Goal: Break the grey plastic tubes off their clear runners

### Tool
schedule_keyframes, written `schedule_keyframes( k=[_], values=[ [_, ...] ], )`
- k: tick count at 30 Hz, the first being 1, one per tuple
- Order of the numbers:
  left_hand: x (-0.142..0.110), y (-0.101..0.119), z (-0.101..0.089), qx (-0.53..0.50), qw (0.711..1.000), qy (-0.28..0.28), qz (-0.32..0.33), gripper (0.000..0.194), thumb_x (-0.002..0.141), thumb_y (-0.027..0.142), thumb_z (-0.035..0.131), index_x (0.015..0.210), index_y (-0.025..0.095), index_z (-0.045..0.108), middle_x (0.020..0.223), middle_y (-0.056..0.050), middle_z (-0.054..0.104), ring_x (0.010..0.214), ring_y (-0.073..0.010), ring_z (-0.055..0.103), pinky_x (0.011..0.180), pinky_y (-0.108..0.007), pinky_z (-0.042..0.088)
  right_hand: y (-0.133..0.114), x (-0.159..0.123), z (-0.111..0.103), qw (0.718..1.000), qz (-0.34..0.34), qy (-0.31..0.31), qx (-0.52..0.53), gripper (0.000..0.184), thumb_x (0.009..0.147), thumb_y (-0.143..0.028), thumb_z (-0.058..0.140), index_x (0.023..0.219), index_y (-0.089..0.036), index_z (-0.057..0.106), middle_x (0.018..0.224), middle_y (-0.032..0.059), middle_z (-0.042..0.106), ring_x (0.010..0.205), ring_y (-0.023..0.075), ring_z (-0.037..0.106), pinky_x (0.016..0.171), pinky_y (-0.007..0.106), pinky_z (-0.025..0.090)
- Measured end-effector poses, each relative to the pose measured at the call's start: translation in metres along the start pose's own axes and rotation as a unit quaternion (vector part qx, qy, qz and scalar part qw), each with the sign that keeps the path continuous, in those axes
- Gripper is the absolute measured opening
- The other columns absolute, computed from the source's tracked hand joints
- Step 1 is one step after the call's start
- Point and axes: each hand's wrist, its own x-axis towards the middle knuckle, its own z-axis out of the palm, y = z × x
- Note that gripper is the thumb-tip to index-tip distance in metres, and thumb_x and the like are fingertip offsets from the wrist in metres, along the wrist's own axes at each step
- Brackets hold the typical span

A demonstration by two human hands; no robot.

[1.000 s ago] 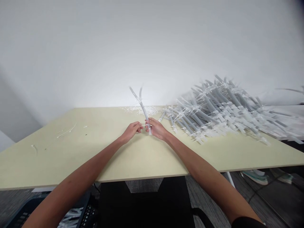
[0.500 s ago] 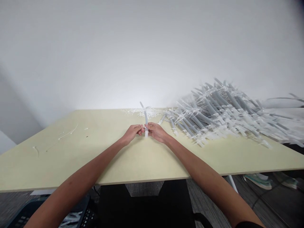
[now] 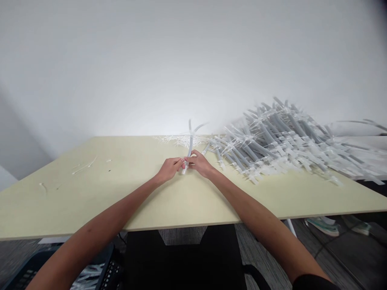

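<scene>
Between my two hands, over the middle of the table, stands a pale grey, translucent branched tube (image 3: 190,141) with two arms forking at its top. My left hand (image 3: 171,168) is closed, with thumb and fingertips pinched at the lower part of the tube from the left. From the right, my right hand (image 3: 198,163) grips the same tube with thumb and fingers. A clear, whitish end shows below the fingertips. My fingers cover the spot they work on, so any small part there is hidden.
A large heap of similar grey tubes with whitish ends (image 3: 272,141) covers the right of the table (image 3: 145,205). White thin offcuts (image 3: 178,139) lie by the wall. Several cable-tie-like strips (image 3: 86,166) lie at left. Below is a dark basket (image 3: 109,266) holding tubes; shoes (image 3: 323,226) show at right.
The tube has turned and tilted in my hands: its top now leans right and its forked arms show clearly. Its lower end has swung slightly left. Both hands still hold it.
</scene>
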Motion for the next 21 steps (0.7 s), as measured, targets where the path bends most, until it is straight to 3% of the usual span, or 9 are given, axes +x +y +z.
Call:
schedule_keyframes(
  k=[7, 12, 17, 21],
  values=[
    [0.001, 0.004, -0.004, -0.032, 0.999, 0.011, 0.006, 0.042, 0.085, 0.044, 0.033, 0.064, 0.017, 0.056, 0.056, 0.001, 0.048, 0.058, -0.0125, 0.047, 0.060, -0.023, 0.036, -0.007, -0.003, 0.000, 0.998, -0.059, -0.029, -0.004, 0.031, 0.061, -0.031, 0.073, 0.078, -0.021, 0.049, 0.067, -0.0030, 0.058, 0.063, 0.0125, 0.057, 0.070, 0.034, 0.048],
    [0.003, 0.001, -0.008, -0.078, 0.997, 0.012, 0.006, 0.042, 0.084, 0.050, 0.037, 0.066, 0.016, 0.056, 0.059, 0.001, 0.049, 0.060, -0.0122, 0.047, 0.063, -0.025, 0.038, -0.009, -0.003, -0.004, 0.997, -0.054, -0.061, 0.008, 0.031, 0.061, -0.033, 0.073, 0.080, -0.021, 0.051, 0.069, -0.0019, 0.060, 0.067, 0.0139, 0.058, 0.071, 0.034, 0.047],
    [0.004, -0.004, -0.002, -0.200, 0.979, 0.005, -0.036, 0.039, 0.076, 0.053, 0.051, 0.088, 0.015, 0.055, 0.079, -0.003, 0.057, 0.072, -0.0135, 0.053, 0.068, -0.027, 0.042, -0.007, -0.003, 0.001, 0.998, -0.064, -0.018, 0.012, 0.030, 0.060, -0.034, 0.073, 0.077, -0.021, 0.052, 0.070, -0.0011, 0.061, 0.069, 0.0144, 0.058, 0.071, 0.032, 0.046],
    [0.004, -0.004, 0.004, -0.183, 0.982, 0.026, -0.020, 0.039, 0.073, 0.050, 0.057, 0.092, 0.016, 0.054, 0.086, -0.004, 0.060, 0.079, -0.0153, 0.055, 0.069, -0.027, 0.042, -0.007, -0.003, 0.003, 0.998, -0.064, 0.010, -0.005, 0.029, 0.060, -0.035, 0.072, 0.077, -0.020, 0.053, 0.073, -0.0002, 0.060, 0.070, 0.0139, 0.057, 0.067, 0.029, 0.045]
  ],
)
